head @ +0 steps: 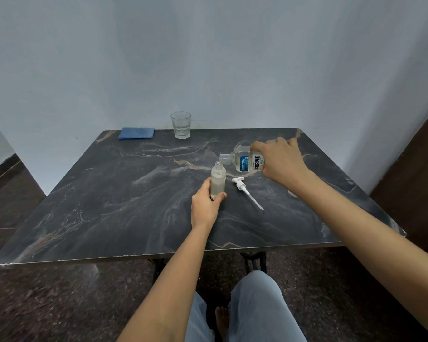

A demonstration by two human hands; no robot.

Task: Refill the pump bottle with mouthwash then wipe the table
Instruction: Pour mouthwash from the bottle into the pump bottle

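From the head camera, the left hand (pixel 206 206) wraps the base of the small clear pump bottle (pixel 218 179), keeping it upright on the dark marble table (pixel 109 193) so it will not tip while being filled. The right hand (pixel 281 161) is closed around the Listerine mouthwash bottle (pixel 242 160), tipped nearly sideways with its open mouth just above the pump bottle's neck. The pump head (pixel 246 191) lies just beside them; the blue cloth (pixel 137 133) and drinking glass (pixel 181 124) wait at the far edge.
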